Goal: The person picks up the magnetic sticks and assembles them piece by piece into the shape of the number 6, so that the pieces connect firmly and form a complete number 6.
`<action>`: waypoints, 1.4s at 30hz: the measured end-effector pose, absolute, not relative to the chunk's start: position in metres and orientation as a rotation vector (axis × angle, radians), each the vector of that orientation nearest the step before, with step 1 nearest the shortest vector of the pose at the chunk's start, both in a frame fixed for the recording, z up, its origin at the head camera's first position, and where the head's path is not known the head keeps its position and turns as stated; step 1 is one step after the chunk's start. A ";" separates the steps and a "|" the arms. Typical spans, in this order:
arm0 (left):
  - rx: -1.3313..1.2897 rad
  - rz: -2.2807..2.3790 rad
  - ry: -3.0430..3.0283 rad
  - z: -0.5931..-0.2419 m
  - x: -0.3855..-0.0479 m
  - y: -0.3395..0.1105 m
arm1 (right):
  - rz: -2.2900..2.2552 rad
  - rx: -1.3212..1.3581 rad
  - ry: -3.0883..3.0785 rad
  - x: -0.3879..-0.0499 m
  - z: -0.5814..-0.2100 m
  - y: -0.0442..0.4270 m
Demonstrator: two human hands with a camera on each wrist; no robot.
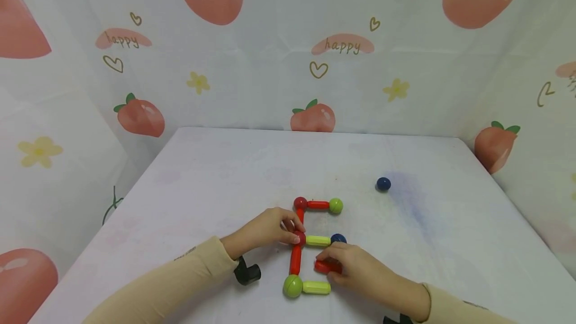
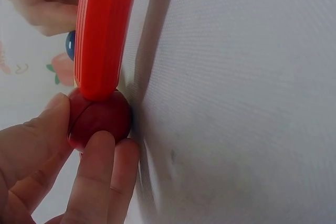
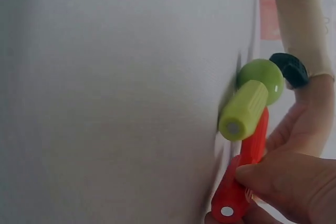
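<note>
My left hand (image 1: 270,229) grips the middle red ball (image 2: 100,119) of a ball-and-rod figure, probably magnetic, between thumb and fingers. Red rods (image 1: 295,260) run from that ball up to another red ball (image 1: 300,204) and down to a green ball (image 1: 293,286). A yellow-green rod (image 1: 318,240) leads right from it to a blue ball (image 1: 338,239). Between the middle and lower yellow-green rods, my right hand (image 1: 362,266) pinches a separate red rod (image 3: 231,192), whose pale round end shows in the right wrist view.
At the figure's top, a red rod (image 1: 318,205) ends in a green ball (image 1: 335,206). The lower yellow-green rod (image 1: 316,288) has a free right end. A loose dark blue ball (image 1: 383,184) lies farther back on the white table (image 1: 216,164). A printed cloth hangs behind.
</note>
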State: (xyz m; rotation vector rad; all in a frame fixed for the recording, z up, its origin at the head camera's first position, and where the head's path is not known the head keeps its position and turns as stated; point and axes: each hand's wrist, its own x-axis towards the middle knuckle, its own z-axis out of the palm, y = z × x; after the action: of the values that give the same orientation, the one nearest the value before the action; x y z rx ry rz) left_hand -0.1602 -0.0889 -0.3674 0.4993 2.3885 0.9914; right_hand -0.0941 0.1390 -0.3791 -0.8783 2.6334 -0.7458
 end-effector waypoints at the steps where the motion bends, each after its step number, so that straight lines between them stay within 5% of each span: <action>1: 0.498 0.989 2.388 -0.367 -0.160 -0.089 | -0.779 -0.865 2.617 -0.095 -0.378 0.140; 19: 0.488 0.973 2.399 -0.367 -0.159 -0.087 | -1.170 -0.558 2.403 -0.096 -0.376 0.180; 42: 0.467 0.978 2.395 -0.366 -0.160 -0.087 | -1.318 -0.145 2.127 -0.106 -0.388 0.173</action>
State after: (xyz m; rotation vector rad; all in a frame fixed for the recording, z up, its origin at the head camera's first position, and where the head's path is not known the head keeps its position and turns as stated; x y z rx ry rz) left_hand -0.1599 -0.0874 -0.3665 0.4674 2.3954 0.9782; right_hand -0.1058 0.1730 -0.3883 -0.1450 2.1271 -1.3183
